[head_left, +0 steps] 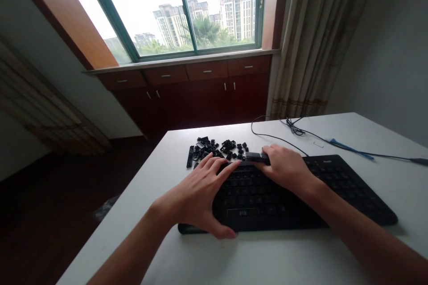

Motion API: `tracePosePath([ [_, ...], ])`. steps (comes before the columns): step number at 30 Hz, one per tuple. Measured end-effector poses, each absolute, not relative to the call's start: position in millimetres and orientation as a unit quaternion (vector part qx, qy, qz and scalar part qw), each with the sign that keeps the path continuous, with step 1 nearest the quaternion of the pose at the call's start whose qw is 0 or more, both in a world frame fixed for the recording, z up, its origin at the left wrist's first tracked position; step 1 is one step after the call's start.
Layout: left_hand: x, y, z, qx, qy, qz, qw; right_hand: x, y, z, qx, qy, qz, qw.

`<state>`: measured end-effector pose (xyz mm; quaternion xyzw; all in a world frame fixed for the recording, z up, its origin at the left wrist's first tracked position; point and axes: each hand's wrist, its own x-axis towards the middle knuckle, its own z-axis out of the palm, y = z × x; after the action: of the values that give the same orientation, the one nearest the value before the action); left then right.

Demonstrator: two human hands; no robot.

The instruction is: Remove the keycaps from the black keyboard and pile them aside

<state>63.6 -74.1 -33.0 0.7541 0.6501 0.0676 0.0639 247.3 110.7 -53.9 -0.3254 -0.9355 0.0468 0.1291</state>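
Note:
A black keyboard (287,209) lies on the white table, with keycaps off in part of its left section. My left hand (200,187) spans the keyboard's left end, thumb at the front edge and fingers spread over the back edge, holding it. Near the back edge, my right hand (286,167) is closed around a black, elongated tool (256,157) with a shiny side. The tool's tip points left, close to my left fingertips; its exact kind does not show. Behind the keyboard lies a pile of loose black keycaps (209,147), with a long spacebar (190,156) at its left.
A black cable (294,128) runs loosely across the back of the white table (384,142). A blue tool (351,148) and a small bent wire (318,144) lie at the back right. Beyond the table's far edge stand red-brown cabinets (203,102) under a window.

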Motion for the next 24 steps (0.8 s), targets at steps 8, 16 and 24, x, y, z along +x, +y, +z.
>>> tracePosePath([
  [8,72,-69,-45,0.753,0.630,0.174,0.083,243,102,-46,-0.239,-0.835,0.324,0.376],
  [16,86,-64,-45,0.660,0.600,0.415,0.176,228,89,-46,-0.164,-0.639,0.628,0.412],
  [24,96,-50,-62,0.429,0.602,0.622,0.259,188,68,-41,-0.132,-0.512,0.778,0.339],
])
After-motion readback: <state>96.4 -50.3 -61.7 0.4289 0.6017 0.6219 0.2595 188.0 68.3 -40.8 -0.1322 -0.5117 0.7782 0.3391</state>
